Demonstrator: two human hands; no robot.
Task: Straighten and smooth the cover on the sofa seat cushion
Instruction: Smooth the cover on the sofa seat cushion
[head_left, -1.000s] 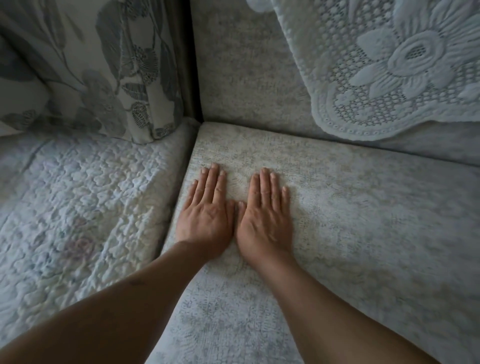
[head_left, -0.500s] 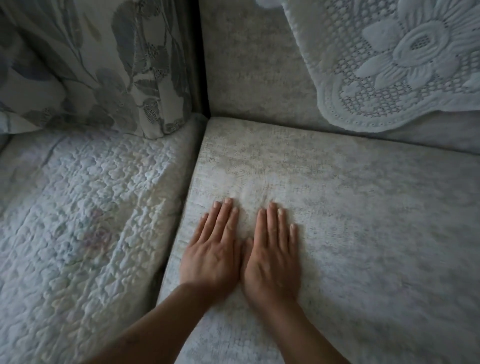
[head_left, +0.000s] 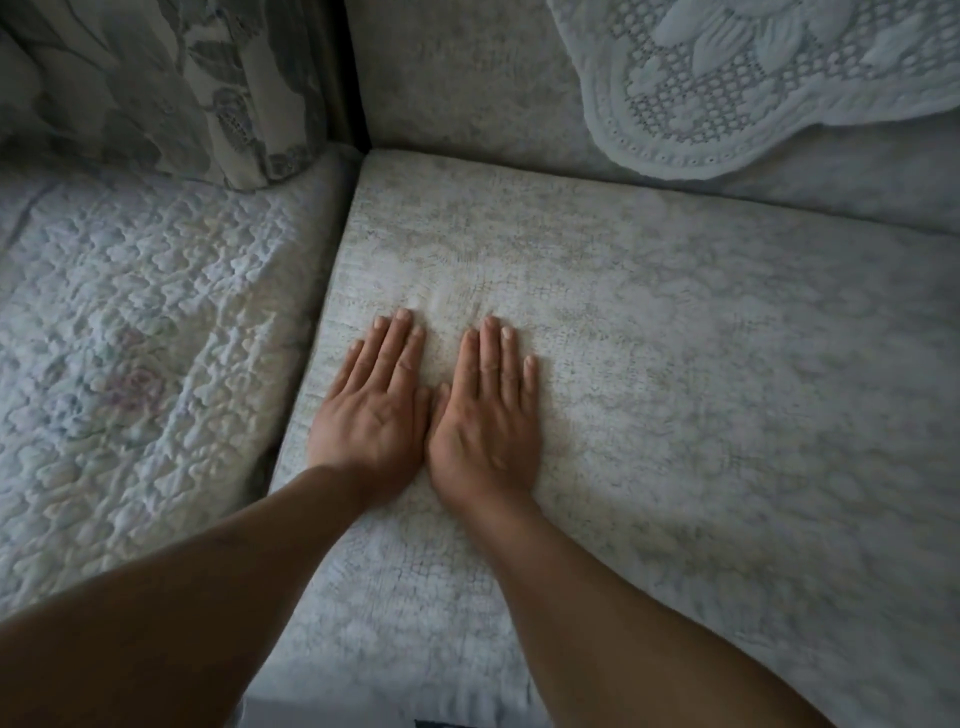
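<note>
The sofa seat cushion wears a pale grey mottled cover (head_left: 701, 364) that lies flat across the right half of the view. My left hand (head_left: 371, 410) and my right hand (head_left: 488, 415) press palm-down on it side by side, fingers straight and pointing toward the back corner, thumbs touching. They lie near the cushion's left edge. A faint crease in the cover sits just beyond my fingertips.
A quilted white cover (head_left: 130, 374) spreads over the neighbouring seat on the left. A leaf-patterned pillow (head_left: 156, 83) leans in the back left corner. A white lace cloth (head_left: 753, 88) hangs over the sofa backrest (head_left: 467, 78) at the upper right.
Both hands slid back along the cover toward me, away from the back corner, still flat and side by side.
</note>
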